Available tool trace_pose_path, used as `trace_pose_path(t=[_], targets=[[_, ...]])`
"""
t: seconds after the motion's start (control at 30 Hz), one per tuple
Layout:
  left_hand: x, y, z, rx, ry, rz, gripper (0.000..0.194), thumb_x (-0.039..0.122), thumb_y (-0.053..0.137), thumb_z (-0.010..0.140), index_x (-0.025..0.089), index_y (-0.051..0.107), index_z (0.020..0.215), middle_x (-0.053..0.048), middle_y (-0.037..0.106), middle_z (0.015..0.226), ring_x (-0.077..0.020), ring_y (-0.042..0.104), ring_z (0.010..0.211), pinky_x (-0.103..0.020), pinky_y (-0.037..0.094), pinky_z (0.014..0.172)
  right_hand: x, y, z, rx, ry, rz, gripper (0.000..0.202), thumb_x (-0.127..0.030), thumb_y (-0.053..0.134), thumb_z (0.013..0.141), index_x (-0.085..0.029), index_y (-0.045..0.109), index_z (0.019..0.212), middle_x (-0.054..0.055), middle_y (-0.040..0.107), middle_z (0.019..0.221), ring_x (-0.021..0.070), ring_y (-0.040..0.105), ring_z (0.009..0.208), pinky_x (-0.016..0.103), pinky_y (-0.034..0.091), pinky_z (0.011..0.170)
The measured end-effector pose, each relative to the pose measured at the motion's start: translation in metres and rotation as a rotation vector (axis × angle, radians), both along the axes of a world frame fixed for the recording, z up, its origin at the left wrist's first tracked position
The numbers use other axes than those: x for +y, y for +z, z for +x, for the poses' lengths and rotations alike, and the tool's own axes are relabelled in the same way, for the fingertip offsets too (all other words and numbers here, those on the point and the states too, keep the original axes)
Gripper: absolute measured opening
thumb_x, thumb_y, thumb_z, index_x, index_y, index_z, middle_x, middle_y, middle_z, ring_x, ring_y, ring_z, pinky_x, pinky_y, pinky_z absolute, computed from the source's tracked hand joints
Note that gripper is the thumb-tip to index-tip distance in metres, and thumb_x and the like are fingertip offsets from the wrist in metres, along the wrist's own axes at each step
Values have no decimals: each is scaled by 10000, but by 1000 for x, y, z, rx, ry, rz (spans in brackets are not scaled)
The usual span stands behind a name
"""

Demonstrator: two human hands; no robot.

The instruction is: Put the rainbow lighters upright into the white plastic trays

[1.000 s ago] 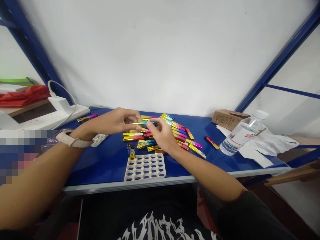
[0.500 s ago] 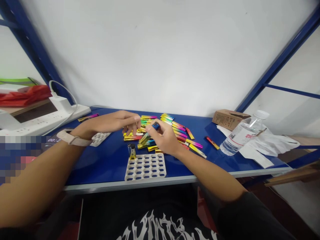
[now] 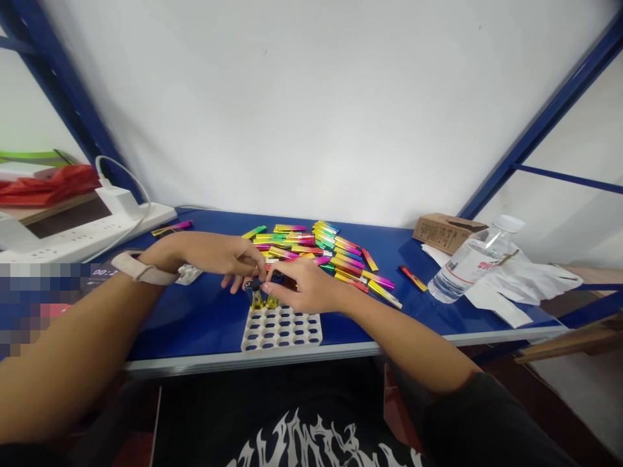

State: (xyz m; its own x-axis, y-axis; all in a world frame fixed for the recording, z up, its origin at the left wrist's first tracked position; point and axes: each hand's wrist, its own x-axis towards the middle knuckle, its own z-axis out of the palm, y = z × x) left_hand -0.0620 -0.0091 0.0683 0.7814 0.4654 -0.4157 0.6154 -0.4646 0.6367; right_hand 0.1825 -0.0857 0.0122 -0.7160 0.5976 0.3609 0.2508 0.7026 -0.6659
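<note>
My right hand (image 3: 309, 285) pinches a lighter (image 3: 272, 301) by its dark top. That lighter stands upright at the back row of a white tray with holes (image 3: 282, 327). Another upright lighter (image 3: 257, 298), with a dark top and yellowish clear body, is beside it in the tray's back left corner. Over this corner hovers my left hand (image 3: 233, 256), its fingers loosely bent and apart, with nothing visible in them. Its fingertips are close to the lighter tops; contact is unclear. Behind both hands lies a pile of shiny multicoloured lighters (image 3: 348, 263), partly hidden by my right hand.
At right are a water bottle (image 3: 470, 266), a cardboard box (image 3: 445, 232) and white plastic bags (image 3: 540, 279). A power strip (image 3: 73, 230) runs along the left. A second white tray (image 3: 189, 275) is partly behind my left wrist. The blue table's front edge (image 3: 341, 351) is near me.
My right hand has moved left and down from the pile, bringing the lighter upright to the tray beside the first one. My left hand has shifted slightly left and down, off the pile.
</note>
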Motion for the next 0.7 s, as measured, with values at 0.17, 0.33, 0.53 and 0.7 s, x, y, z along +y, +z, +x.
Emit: trace_pose_path(t=[0.17,0.33,0.53,0.7], targets=[[3,-2,-2,29,30,-23,212,426,714,972,263,843,1014,-94,814,912,-232,754,686,-327,651,676,4,-2,-1,4,9,-34,381,-581,645,1100,-247,639,917,-33,573,664,181,536,644,326,388,646],[4,-4,-2,61,65,-48,154,366,733,915,260,808,999,-97,821,917,-252,780,724,-329,666,683,6,-6,-2,80,-22,26,391,-593,641,1103,-240,678,940,-19,634,727,180,560,684,340,404,688],[9,-9,-6,56,21,-63,408,203,679,760,260,801,1144,-102,863,1021,-258,813,754,-328,683,683,1,0,-2,216,-214,67,438,-612,603,1113,-262,581,849,-2,600,800,186,543,734,368,434,728],[9,-13,-3,51,54,-70,535,169,630,669,262,803,1166,-119,878,1161,-248,820,731,-314,674,638,0,1,-5,399,-249,-151,393,-625,498,1149,-276,525,972,6,682,843,182,626,741,367,513,751]])
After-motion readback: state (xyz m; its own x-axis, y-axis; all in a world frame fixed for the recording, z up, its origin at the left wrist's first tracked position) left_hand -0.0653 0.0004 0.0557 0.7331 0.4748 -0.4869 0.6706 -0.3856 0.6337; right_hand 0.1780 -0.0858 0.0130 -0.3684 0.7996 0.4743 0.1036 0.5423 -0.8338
